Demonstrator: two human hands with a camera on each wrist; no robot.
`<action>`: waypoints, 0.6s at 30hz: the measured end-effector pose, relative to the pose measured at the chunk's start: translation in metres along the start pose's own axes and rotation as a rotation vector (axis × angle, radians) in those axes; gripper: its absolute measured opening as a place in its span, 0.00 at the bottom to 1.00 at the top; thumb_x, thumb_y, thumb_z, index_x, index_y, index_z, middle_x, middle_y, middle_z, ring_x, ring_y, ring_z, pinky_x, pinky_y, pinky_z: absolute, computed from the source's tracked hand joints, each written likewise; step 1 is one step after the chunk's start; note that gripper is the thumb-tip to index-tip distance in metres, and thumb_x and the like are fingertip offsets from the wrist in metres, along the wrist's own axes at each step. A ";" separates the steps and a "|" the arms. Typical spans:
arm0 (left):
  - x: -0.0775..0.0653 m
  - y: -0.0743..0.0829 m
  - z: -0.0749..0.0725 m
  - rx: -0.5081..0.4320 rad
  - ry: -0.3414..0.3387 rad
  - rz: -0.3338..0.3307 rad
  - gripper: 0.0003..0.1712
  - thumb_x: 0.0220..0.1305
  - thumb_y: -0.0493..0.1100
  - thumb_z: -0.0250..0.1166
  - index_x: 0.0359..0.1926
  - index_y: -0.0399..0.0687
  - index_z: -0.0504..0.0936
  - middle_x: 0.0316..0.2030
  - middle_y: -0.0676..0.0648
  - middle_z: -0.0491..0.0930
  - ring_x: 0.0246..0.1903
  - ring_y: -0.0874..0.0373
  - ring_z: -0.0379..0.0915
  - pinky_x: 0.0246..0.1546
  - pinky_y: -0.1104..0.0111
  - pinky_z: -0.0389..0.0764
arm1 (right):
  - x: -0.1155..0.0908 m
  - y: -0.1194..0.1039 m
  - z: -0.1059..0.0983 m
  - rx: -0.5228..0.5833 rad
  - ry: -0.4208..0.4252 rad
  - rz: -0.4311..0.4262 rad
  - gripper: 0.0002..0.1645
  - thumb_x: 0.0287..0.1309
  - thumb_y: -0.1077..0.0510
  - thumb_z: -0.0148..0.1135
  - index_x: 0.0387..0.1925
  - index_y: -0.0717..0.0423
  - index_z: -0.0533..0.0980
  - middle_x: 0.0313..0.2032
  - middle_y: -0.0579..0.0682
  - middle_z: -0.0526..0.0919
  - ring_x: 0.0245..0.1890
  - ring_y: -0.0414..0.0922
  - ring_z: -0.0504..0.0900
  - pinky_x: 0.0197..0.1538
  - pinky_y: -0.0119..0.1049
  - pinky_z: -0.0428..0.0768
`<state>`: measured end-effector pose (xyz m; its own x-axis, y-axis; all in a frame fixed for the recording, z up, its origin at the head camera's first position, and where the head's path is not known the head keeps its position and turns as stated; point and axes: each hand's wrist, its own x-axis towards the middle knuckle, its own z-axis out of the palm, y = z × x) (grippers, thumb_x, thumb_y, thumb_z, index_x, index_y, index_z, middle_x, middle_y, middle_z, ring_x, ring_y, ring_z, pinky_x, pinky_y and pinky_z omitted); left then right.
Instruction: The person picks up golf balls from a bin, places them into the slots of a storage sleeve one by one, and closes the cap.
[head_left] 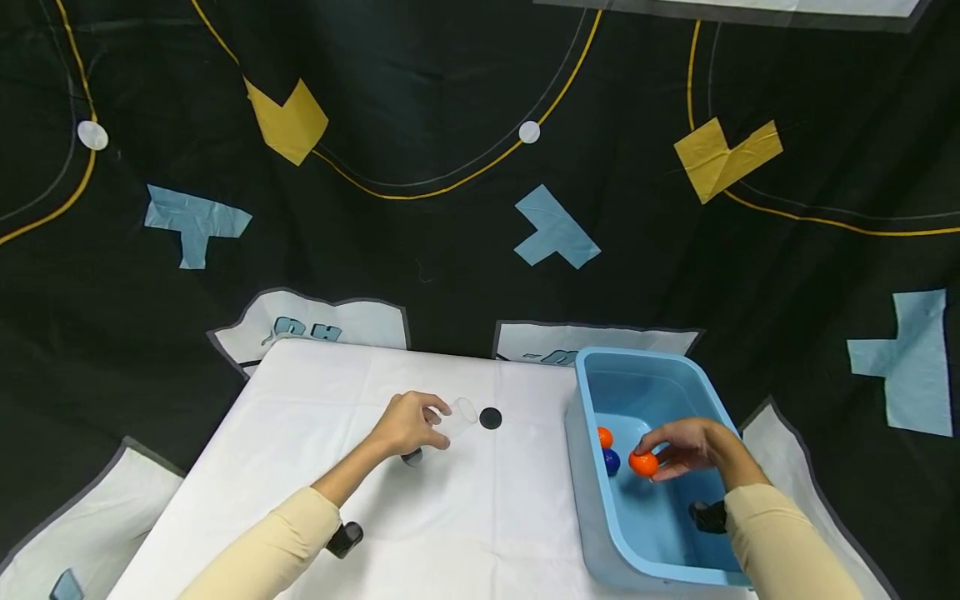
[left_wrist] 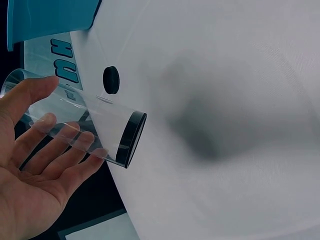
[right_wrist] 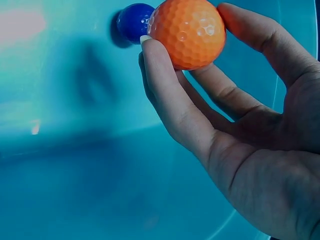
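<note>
My left hand [head_left: 411, 423] grips a clear plastic tube [left_wrist: 107, 112], its fingers and thumb curled round the side. The tube is tilted, its black-capped end low and its clear rim [head_left: 467, 410] toward the bin. No ball shows inside it. A loose black cap [head_left: 491, 418] lies on the white table just past that rim. Over the blue bin, my right hand [head_left: 686, 448] pinches an orange golf ball [right_wrist: 190, 32] between thumb and fingertips. On the bin floor lie a dark blue ball [right_wrist: 134, 23] and another orange ball [head_left: 604, 437], partly hidden by the bin wall in the head view.
The light blue bin [head_left: 600, 521] stands on the right side of the white-covered table [head_left: 450, 533], with tall walls around the right hand. Behind the table hangs a black cloth [head_left: 450, 275] with taped shapes and yellow lines.
</note>
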<state>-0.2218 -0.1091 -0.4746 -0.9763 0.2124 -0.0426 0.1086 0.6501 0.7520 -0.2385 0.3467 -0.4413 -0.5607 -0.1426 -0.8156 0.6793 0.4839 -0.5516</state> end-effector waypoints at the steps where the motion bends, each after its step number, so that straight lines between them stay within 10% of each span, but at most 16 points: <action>1: 0.000 0.000 0.000 0.002 0.001 0.000 0.23 0.39 0.38 0.83 0.41 0.49 0.89 0.37 0.45 0.90 0.43 0.50 0.86 0.47 0.55 0.85 | 0.000 0.000 0.000 -0.004 -0.002 -0.002 0.22 0.67 0.56 0.63 0.54 0.67 0.72 0.41 0.60 0.83 0.38 0.51 0.91 0.49 0.36 0.85; 18: 0.001 0.001 0.000 0.025 0.009 -0.001 0.23 0.39 0.38 0.83 0.42 0.46 0.88 0.35 0.46 0.90 0.41 0.51 0.86 0.45 0.56 0.85 | -0.009 -0.016 -0.001 -0.023 0.014 -0.066 0.29 0.68 0.55 0.61 0.62 0.70 0.67 0.44 0.62 0.82 0.35 0.49 0.91 0.48 0.37 0.85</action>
<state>-0.2222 -0.1083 -0.4737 -0.9781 0.2050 -0.0370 0.1123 0.6686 0.7351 -0.2447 0.3416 -0.4253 -0.6110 -0.1629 -0.7747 0.6295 0.4934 -0.6002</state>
